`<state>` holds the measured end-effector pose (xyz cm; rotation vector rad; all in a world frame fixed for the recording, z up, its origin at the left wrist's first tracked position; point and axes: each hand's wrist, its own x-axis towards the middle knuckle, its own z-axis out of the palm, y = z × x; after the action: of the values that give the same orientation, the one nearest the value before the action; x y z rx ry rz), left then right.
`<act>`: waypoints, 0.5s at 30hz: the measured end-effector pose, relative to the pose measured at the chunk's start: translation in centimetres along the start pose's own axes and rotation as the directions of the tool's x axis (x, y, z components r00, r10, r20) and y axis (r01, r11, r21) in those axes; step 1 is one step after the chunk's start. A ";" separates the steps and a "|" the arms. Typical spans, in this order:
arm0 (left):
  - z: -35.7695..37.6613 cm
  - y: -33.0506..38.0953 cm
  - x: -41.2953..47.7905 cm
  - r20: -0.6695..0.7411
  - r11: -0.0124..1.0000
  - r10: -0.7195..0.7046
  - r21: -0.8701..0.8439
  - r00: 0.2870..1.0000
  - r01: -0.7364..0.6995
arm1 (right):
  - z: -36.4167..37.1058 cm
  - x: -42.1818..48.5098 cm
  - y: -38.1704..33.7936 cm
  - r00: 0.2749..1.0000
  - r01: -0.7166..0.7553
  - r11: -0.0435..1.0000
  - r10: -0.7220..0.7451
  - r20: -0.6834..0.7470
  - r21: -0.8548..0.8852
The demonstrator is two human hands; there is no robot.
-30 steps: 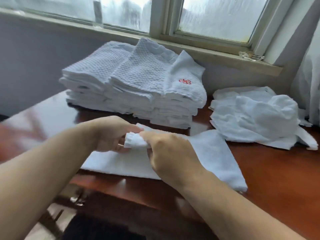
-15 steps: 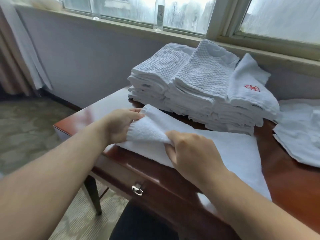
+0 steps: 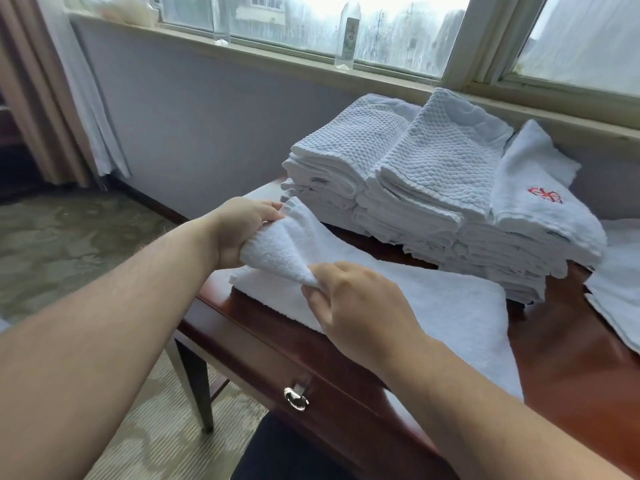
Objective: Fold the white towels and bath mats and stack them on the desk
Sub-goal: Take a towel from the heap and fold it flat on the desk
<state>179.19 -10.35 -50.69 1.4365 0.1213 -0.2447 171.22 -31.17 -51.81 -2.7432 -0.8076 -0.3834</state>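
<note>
A white terry towel (image 3: pixel 446 306) lies spread along the front of the reddish wooden desk (image 3: pixel 571 358). Its left end is lifted off the desk top. My left hand (image 3: pixel 239 230) grips that raised end at the far corner. My right hand (image 3: pixel 356 306) pinches the near corner of the same end between thumb and fingers. Behind the towel stands a tall stack of folded white towels and waffle-textured bath mats (image 3: pixel 433 188); the top right piece bears a red embroidered mark.
Loose unfolded white towels (image 3: pixel 620 292) lie at the desk's right edge. Two clear bottles (image 3: pixel 347 32) stand on the window sill behind. The desk's left corner and a drawer with a metal pull (image 3: pixel 296 398) sit in front of me; patterned carpet lies to the left.
My view has swung left. Both hands moved apart along the towel's left end, which is now spread wider and raised between them.
</note>
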 end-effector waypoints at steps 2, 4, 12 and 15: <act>-0.4 -0.3 0.0 0.014 0.998 0.009 -0.055 1.000 -0.008 | 0.2 0.1 0.2 1.000 0.007 0.999 -0.007 0.004 0.053; -0.8 -0.6 0.0 0.037 0.993 0.010 -0.121 0.999 -0.005 | 0.3 0.3 0.3 1.000 0.006 0.996 -0.005 -0.006 0.084; -3.0 -1.8 0.9 0.046 0.979 -0.052 -0.194 0.998 0.060 | 0.3 0.4 1.9 0.992 0.015 0.936 -0.057 0.110 0.351; -3.5 -1.8 0.9 0.014 0.990 -0.046 -0.132 0.999 0.047 | -0.3 0.4 3.2 0.993 0.056 0.975 -0.076 0.085 0.217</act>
<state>179.86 -7.16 -53.09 1.3017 0.1591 -0.2780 173.30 -33.64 -51.92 -2.5536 -0.9089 -0.1705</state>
